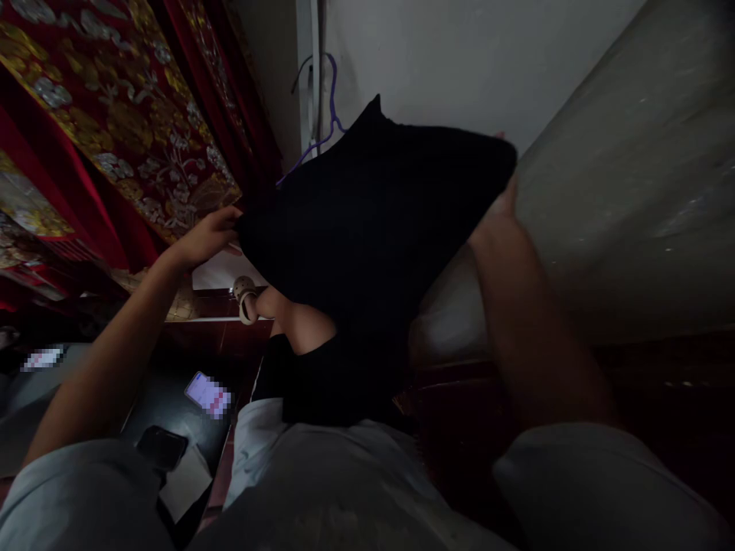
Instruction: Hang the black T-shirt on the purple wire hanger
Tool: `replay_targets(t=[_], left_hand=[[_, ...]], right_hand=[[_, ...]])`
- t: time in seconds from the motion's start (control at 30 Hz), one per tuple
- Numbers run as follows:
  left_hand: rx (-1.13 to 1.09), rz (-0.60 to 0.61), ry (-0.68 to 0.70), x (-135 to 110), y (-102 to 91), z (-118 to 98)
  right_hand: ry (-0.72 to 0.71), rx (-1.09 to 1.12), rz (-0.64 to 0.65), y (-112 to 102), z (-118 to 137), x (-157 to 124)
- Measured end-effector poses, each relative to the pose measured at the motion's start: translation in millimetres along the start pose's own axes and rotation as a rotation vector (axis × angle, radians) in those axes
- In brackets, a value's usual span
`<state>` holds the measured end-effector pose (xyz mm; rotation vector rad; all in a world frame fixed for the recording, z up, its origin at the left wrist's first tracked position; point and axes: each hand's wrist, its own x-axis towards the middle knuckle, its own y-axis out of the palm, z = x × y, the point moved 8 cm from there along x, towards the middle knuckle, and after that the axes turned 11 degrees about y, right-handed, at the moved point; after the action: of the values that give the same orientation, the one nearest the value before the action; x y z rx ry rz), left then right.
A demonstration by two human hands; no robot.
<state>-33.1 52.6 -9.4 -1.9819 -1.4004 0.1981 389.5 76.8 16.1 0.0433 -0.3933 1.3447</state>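
Observation:
A black garment (367,207) is stretched out in front of me, above my lap; its exact kind is hard to tell in the dim light. At its left corner, the fingers of my left hand (217,228) pinch the fabric. My right hand (501,207) grips the opposite edge, its fingers mostly hidden behind the cloth. Behind the garment's upper left edge, a purple hanger (333,96) hangs by a pale upright post (308,69). Whether the hanger reaches into the garment is hidden.
Red curtains (143,99) with gold and silver patterns hang at the left. On a dark surface at lower left lie a lit phone (207,395), a dark object (162,448) and a pale sheet (184,482). A grey, shiny covering (637,199) rises on the right.

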Motion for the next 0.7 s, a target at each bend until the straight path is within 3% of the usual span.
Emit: replay_targets(t=[0.07,0.13,0.2,0.3,0.43,0.5,0.6,0.7], left_hand=[[0.084,-0.053,0.026,-6,-2.8,-2],[0.230,-0.154,0.084,-9,-11.4,-11],[0.355,-0.287,0.138,-12,-19.4,-25],[0.432,-0.413,0.197,-14,-13.3,-53],[0.414,-0.222,0.305,-6,30.3,-90],[0.381,-0.188,0.340,-3,37.8,-103],[0.213,-0.242,0.379,-2,23.4,-113],[0.098,-0.297,0.423,-5,3.5,-123]], right_hand=[[0.065,0.150,0.012,-17,-6,2],[0.133,0.241,0.149,-20,-4,-4],[0.181,0.193,0.273,-14,3,-16],[0.172,0.071,0.268,-1,15,-32],[0.056,0.090,0.239,18,22,-36],[0.023,0.108,0.224,19,18,-32],[-0.013,0.112,0.171,8,15,-29],[-0.055,0.181,0.095,-5,28,-44]])
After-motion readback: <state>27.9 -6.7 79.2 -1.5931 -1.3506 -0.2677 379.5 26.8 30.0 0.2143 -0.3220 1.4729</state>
